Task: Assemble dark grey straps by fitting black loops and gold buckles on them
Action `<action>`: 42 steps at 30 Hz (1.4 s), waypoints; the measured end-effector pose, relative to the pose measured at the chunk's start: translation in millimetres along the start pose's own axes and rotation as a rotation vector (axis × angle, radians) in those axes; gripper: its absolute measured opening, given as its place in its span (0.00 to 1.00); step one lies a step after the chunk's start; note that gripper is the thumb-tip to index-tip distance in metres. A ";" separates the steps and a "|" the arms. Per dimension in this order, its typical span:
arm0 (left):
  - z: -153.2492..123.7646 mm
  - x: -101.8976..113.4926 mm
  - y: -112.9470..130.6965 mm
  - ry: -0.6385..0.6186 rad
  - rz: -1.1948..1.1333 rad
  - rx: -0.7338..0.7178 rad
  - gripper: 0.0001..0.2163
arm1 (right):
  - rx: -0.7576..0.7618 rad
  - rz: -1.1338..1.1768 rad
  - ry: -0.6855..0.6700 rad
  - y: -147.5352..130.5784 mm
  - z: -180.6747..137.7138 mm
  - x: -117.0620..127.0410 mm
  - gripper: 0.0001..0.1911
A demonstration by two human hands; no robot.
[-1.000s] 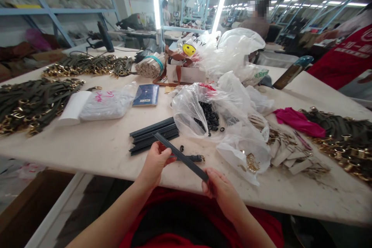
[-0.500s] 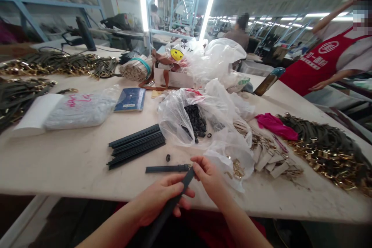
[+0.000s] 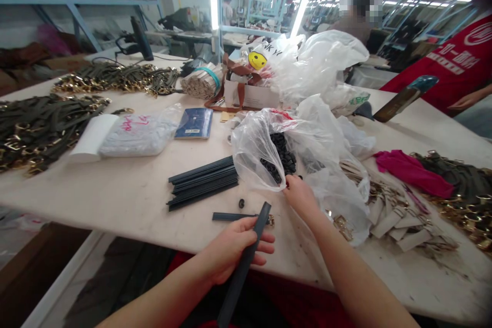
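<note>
My left hand (image 3: pixel 240 246) is closed around a dark leather strap (image 3: pixel 246 261), pinned under the thumb, its upper end pointing away from me. My right hand (image 3: pixel 300 195) reaches to the mouth of a clear plastic bag (image 3: pixel 253 164) full of small black loops (image 3: pixel 282 151). Its fingers are pinched together at the bag's edge; what they grip is hidden. A short dark strap with a gold buckle (image 3: pixel 271 220) lies just beyond my left hand, partly covered. One loose black loop (image 3: pixel 241 203) sits near it.
A stack of dark strips (image 3: pixel 203 183) lies left of the bag. Buckled straps (image 3: pixel 49 128) heap at the left, beige straps (image 3: pixel 403 215) and a pink cloth (image 3: pixel 413 171) at the right. A blue booklet (image 3: pixel 194 123) lies farther back. A person in a red apron (image 3: pixel 442 61) stands at the right.
My right hand has left the strap's end and moved forward to the bag's mouth. My left hand still holds the strap. The view has turned left.
</note>
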State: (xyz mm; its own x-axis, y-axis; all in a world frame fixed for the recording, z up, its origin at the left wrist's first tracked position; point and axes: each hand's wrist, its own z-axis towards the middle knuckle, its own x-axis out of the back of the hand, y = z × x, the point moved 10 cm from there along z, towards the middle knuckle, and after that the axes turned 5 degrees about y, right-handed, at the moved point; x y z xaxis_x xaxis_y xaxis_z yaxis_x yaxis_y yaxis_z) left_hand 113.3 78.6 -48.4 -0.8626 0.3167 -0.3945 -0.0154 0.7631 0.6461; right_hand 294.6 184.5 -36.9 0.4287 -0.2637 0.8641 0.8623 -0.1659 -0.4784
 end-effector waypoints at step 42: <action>-10.2 -2.2 24.1 0.092 0.703 -0.492 0.20 | -0.213 1.166 -0.353 -64.2 -137.8 -1.9 0.19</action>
State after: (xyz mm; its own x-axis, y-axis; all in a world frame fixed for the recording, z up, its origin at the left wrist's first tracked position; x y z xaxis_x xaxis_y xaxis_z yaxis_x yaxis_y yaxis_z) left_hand 109.6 90.5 -25.2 -0.7912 0.5609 0.2436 0.3383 0.0696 0.9385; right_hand 201.2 64.7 -29.3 0.9889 -0.0929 -0.1162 -0.1303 -0.1637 -0.9779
